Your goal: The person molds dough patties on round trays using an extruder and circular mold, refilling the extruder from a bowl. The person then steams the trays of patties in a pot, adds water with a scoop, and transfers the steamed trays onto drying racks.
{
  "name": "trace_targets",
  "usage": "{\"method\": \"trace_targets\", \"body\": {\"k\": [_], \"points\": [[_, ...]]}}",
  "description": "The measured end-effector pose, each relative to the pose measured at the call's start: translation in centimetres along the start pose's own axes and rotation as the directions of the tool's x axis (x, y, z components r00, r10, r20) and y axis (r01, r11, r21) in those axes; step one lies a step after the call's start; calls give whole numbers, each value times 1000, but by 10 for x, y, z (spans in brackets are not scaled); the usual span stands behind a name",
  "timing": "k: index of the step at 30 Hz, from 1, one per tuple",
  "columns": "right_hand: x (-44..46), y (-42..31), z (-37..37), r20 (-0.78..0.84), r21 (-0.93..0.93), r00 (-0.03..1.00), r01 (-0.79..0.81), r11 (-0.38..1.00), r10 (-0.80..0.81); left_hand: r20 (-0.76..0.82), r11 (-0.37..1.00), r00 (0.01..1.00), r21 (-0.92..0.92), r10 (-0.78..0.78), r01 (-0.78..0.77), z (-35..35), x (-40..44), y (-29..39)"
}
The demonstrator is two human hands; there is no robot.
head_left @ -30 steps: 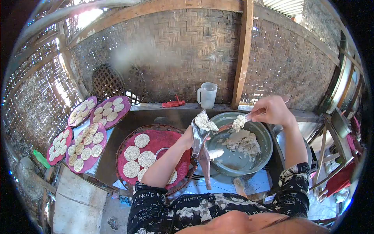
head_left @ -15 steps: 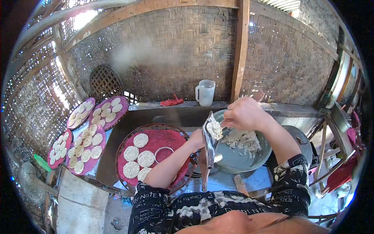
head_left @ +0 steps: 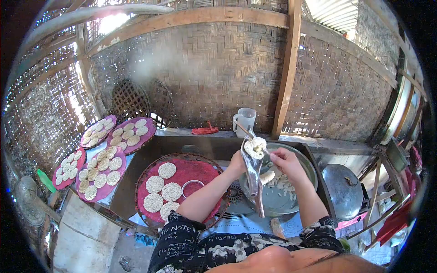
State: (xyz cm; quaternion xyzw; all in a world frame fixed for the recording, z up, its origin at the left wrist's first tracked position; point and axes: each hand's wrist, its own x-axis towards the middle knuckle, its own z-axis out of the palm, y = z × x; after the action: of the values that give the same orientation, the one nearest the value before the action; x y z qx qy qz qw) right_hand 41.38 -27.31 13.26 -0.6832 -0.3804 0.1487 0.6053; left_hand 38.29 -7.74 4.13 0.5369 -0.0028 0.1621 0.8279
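Note:
My left hand (head_left: 236,164) is closed around a long, dark, shiny piece (head_left: 251,169) with a pointed top, held above the basin. A lump of sticky white rice (head_left: 256,146) sits at its upper end, and a thin wooden stick (head_left: 244,130) pokes out behind. My right hand (head_left: 287,163) is at the lump's right side, thumb and fingers pinched together; what is between them is too small to make out. Below both hands, the wide metal basin (head_left: 310,170) contains loose white rice (head_left: 283,185). Left of my left forearm, flat round rice cakes (head_left: 171,191) lie on a red-covered woven tray (head_left: 200,168).
More rice cakes cover several pink round trays (head_left: 119,178) at the left. A white ring (head_left: 193,182) lies on the red tray. Against the back wall stands a clear plastic jug (head_left: 246,119) near a red bag (head_left: 205,129). A lidded metal pot (head_left: 342,191) is on the right.
My right hand has come down and turned, its fingers now beside the rice lump. The dark piece has tilted and shifted slightly right. The whole view has shifted a little.

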Motion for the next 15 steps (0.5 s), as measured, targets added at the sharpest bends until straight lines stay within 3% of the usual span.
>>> {"method": "trace_targets", "body": {"k": [1, 4, 5, 7, 8, 9, 11, 12, 13, 14, 15], "points": [[-4, 1, 1, 2, 1, 1000, -3, 1000, 3, -8, 953, 996, 290, 94, -88, -19, 15, -23], [-18, 12, -23, -39, -299, 999, -45, 953, 35, -106, 1000, 994, -14, -3, 2, -9, 0, 6], [-21, 18, -33, -77, -308, 997, -16, 951, -8, -115, 994, 993, 107, -24, 37, -25, 7, -3], [-22, 22, -49, -143, -340, 985, 44, 939, -98, -80, 999, 997, 46, -18, 22, -7, -12, 21], [-18, 20, -53, -177, -357, 983, -16, 934, -50, -80, 991, 996, 130, 38, -28, -18, 2, 6], [-13, 18, -48, -219, -356, 971, 17, 934, -100, -73, 974, 993, 213, 88, -71, -38, 25, -23], [-3, 14, -25, -309, -358, 931, 75, 931, -194, -76, 859, 984, 501, 164, -105, -23, 27, -27], [-1, 9, -17, -324, -459, 918, 58, 887, -227, -77, 771, 976, 628, 202, -110, -16, 28, -29], [-5, -3, -7, -363, -628, 898, -39, 777, -247, -2, 426, 964, 897, 266, -116, 10, 10, -2], [-4, 5, -6, -321, -705, 854, 72, 706, -408, -7, 368, 989, 929, 147, -48, 14, 14, 4], [-5, 16, -5, -261, -772, 788, 176, 610, -557, -43, 512, 990, 858, 132, -31, 9, 17, 4]]}}
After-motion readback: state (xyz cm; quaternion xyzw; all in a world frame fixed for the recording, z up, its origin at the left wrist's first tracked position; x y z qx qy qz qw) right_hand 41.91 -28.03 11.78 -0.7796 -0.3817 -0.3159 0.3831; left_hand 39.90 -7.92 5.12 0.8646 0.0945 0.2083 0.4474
